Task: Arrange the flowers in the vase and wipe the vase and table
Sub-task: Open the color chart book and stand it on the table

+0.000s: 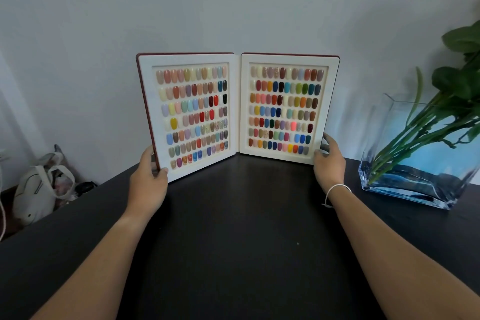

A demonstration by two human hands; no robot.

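Note:
A clear rectangular glass vase (pixel 389 179) stands on the black table (pixel 233 228) at the right, with a little water in its bottom. Green flower stems (pixel 420 132) lean in it toward the right, leaves above; no blooms are in view. An open nail-colour sample book (pixel 237 101) stands upright at the back of the table against the wall. My left hand (pixel 149 176) grips the lower left edge of the book. Its lower right edge is held by my right hand (pixel 328 163), which wears a white wrist band.
A grey wall runs close behind the table. Beyond the table's left edge, lower down, sits a white bag (pixel 36 189) with other small items. The vase stands a hand's width to the right of the book.

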